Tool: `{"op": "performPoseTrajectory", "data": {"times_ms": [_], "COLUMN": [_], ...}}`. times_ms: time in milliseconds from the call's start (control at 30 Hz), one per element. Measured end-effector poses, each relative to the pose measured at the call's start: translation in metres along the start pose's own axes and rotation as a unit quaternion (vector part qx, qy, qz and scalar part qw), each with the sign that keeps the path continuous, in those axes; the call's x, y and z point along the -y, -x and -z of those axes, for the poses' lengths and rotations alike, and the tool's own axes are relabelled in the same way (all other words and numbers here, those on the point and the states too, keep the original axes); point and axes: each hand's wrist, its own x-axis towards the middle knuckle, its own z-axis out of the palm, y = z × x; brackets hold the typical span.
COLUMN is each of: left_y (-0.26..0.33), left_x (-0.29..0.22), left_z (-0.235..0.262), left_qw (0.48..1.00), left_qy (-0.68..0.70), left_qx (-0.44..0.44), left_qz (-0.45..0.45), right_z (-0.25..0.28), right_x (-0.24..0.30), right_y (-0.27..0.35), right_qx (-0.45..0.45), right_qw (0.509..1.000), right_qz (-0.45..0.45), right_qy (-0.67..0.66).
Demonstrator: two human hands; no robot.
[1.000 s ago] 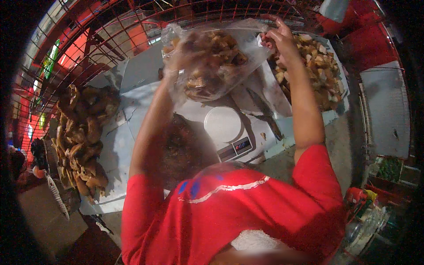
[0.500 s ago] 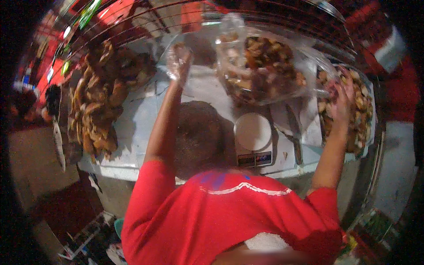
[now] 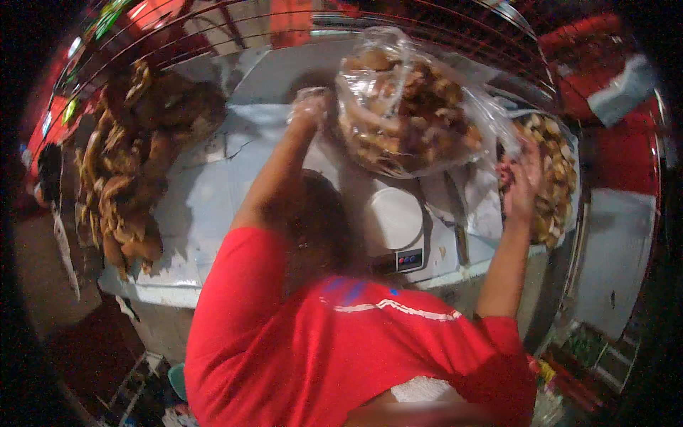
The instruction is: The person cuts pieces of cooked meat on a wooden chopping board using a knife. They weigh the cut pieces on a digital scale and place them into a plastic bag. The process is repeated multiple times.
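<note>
Bag handling, seemingly: right hand (image 3: 525, 181) grips clear bag (image 3: 413, 107) by its right end, left hand (image 3: 309, 108) beside it, open/closed can't tell; next likely needs firm hold.

Left head-worn fisheye: close above red shirt (image 3: 356, 349), facing down onto hands (image 3: 523, 181) and table (image 3: 206, 213).

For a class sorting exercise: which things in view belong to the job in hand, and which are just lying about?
Belonging to it:
- clear bag of brown food pieces, its end at the right hand
- plastic-wrapped left hand, beside the bag
- probably the cut pieces beside the right hand

Apparently lying about:
- white scale, untouched
- knife, untouched
- brown pieces heaped at left
</note>
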Motion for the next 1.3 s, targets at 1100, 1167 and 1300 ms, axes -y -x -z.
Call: {"op": "performPoseTrajectory", "data": {"times_ms": [1100,1167,1300], "left_y": [0.029,0.001,0.006], "left_x": [-0.149,-0.131,-0.104], "left_z": [0.148,0.161,0.208], "left_qw": [0.905,0.832,0.772], "left_qy": [-0.280,-0.314,0.121], "left_qx": [-0.269,-0.300,-0.247], "left_qz": [-0.176,-0.347,-0.573], "right_z": [-0.006,-0.003,-0.007], "right_x": [0.046,0.047,0.058], "right_y": [-0.038,-0.045,-0.074], "right_qx": [0.141,0.120,0.087], "right_qw": [0.985,0.987,0.993], "right_qz": [0.101,0.094,0.039], "right_qy": [-0.020,-0.040,-0.071]}}
